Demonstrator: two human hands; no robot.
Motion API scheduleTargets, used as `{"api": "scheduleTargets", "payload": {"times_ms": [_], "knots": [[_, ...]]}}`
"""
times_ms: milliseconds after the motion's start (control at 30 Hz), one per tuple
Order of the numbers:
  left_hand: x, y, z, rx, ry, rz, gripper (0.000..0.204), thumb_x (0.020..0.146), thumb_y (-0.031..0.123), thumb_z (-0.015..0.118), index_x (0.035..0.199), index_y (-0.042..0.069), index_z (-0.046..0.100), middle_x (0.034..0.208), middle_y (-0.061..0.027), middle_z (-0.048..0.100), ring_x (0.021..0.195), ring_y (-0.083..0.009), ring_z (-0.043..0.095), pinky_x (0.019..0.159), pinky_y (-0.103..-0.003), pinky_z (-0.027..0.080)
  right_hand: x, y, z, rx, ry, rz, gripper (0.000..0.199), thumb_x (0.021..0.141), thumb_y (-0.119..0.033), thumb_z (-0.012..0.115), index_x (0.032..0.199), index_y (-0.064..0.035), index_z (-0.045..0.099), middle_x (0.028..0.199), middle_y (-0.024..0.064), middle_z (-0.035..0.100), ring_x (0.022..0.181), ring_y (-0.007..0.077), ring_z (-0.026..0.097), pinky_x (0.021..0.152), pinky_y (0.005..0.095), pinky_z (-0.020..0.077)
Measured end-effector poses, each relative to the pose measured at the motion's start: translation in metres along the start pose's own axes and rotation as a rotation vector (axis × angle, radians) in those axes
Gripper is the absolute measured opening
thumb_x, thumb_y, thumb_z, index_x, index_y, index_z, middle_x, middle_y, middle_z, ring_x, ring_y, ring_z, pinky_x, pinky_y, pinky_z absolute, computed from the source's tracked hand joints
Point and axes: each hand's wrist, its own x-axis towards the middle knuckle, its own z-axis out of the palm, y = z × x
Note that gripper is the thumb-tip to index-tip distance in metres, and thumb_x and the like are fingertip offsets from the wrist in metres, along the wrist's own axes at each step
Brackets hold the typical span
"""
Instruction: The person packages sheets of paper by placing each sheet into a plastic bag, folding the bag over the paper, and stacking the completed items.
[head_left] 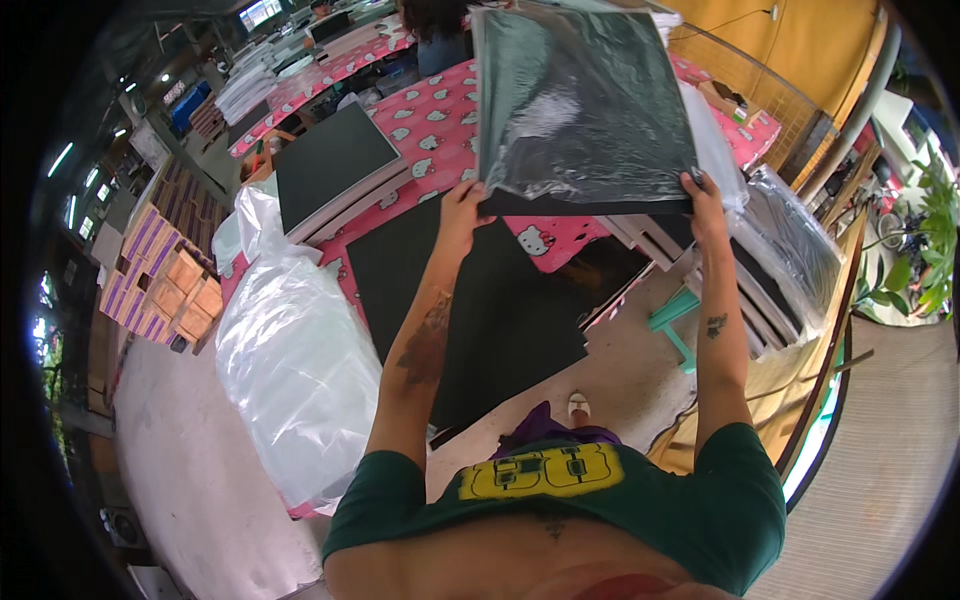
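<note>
Pink patterned cloth [430,125] runs beneath what I watch remotely — a black board [590,203], sleeved in clear plastic [600,110], raised above it. I judge it stiff and fairly light, its plastic slippery, best gripped at both near corners. Left hand [462,212] and right hand [704,198] pinch those corners, the board stretching away beyond them — a black sheet [510,310] lies lower.
</note>
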Motion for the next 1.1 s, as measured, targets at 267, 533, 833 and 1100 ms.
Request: {"api": "scheduleTargets", "payload": {"times_ms": [267, 533, 833, 1100], "knots": [[0.059, -0.049, 0.125, -0.225, 0.011, -0.111, 0.017, 0.089, 0.011, 0.053, 0.1, -0.001, 0.057, 0.078, -0.0062, 0.058, 0.057, -0.0158, 0.06, 0.046, -0.025, 0.05, 0.078, -0.003, -0.124, -0.101, 0.062, 0.013, 0.031, 0.084, -0.013, 0.063, 0.106, 0.0063, 0.056, 0.091, 0.0075, 0.059, 0.08, 0.0164, 0.057, 0.073, 0.0309, 0.0457], [-0.056, -0.022, 0.054, 0.386, -0.016, 0.23, 0.025, 0.084, 0.012, 0.061, 0.105, -0.001, 0.061, 0.093, -0.01, 0.061, 0.084, -0.0175, 0.062, 0.074, -0.025, 0.05, 0.098, 0.003, -0.168, -1.186, 0.302, -0.303, 0.048, 0.079, -0.035, 0.063, 0.111, 0.0009, 0.058, 0.094, 0.0226, 0.063, 0.092, 0.0339, 0.061, 0.081, 0.0402, 0.045], [-0.338, -0.017, -0.237, 1.27, 0.422, -0.354, 0.047, 0.068, 0.027, 0.073, 0.106, 0.007, 0.056, 0.105, -0.0147, 0.057, 0.096, -0.0301, 0.057, 0.081, -0.041, 0.046, 0.026, -0.006, -0.013, -0.963, 0.188, -0.603, 0.044, 0.086, -0.039, 0.056, 0.112, -0.0034, 0.059, 0.107, 0.0173, 0.06, 0.1, 0.0283, 0.057, 0.085, 0.0391, 0.0435], [-0.312, 0.036, -0.198, 0.754, 0.869, 0.135, 0.018, 0.088, 0.017, 0.056, 0.084, 0.0, 0.056, 0.057, -0.0087, 0.051, 0.05, -0.0116, 0.043, 0.047, -0.03, 0.037, -0.326, 0.11, 0.264, 0.156, -1.679, 0.812, 0.067, 0.084, -0.031, 0.061, 0.135, 0.0033, 0.033, 0.132, 0.0157, 0.042, 0.12, 0.023, 0.042, 0.099, 0.0318, 0.0346]]}}
